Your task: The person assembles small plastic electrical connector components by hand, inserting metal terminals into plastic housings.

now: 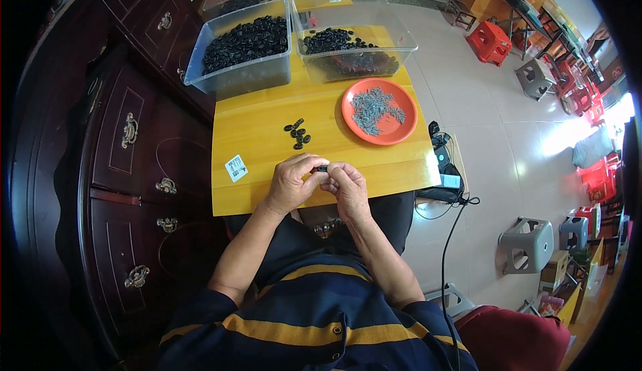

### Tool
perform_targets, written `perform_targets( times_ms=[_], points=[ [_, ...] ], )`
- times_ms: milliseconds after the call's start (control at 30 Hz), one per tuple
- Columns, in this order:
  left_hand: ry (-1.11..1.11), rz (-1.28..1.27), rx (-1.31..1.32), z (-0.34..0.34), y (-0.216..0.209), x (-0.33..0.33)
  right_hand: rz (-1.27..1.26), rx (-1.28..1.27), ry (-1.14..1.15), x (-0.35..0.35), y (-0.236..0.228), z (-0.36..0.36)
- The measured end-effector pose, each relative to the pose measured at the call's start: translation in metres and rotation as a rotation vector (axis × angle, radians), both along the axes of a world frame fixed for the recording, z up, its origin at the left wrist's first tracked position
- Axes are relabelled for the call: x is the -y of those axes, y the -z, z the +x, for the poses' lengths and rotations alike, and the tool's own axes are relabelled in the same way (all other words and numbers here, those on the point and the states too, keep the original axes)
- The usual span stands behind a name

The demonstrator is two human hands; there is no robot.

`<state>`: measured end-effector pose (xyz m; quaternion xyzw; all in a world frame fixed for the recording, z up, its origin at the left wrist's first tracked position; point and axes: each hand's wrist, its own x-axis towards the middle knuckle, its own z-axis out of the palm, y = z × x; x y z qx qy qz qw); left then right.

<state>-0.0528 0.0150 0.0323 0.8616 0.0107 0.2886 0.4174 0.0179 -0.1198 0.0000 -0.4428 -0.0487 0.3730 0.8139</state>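
Over the near part of the yellow table (257, 113), my left hand (292, 182) and my right hand (346, 185) meet fingertip to fingertip. Pinched between them is a small black oval plastic piece (322, 168), gripped from both sides. Just beyond the hands lies a loose group of several similar black oval pieces (298, 133). To their right stands a red plate (409, 122) with a heap of small grey pin-like parts (374, 110) in it. Whether a grey part is also between my fingers is hidden.
At the table's far side are a clear bin (247, 82) full of black pieces and a second clear bin (394, 23) partly filled. A white label card (236, 167) lies at left. Dark wooden cabinets (127, 170) border the left; a cable (447, 257) hangs right, near grey stools (528, 244).
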Motion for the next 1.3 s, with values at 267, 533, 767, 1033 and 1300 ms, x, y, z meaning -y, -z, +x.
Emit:
perform_targets(
  times_ms=[267,533,767,1033,1300],
  points=[
    [-0.007,0.092,0.029,-0.001,0.000,0.003,-0.033,0.007,-0.005,0.003,0.006,0.000],
    [0.009,0.066,-0.099,-0.013,-0.006,0.001,-0.116,0.223,0.007,0.000,0.015,-0.004],
    [0.047,0.010,-0.411,-0.013,-0.005,-0.034,-0.344,0.534,-0.083,-0.002,0.017,-0.005],
    [-0.232,-0.369,0.120,0.054,-0.056,-0.160,-0.302,0.477,-0.092,0.000,0.030,0.005],
    [-0.196,0.018,-0.363,0.043,0.004,-0.116,-0.239,0.397,-0.106,0.004,0.037,0.008]
  ],
)
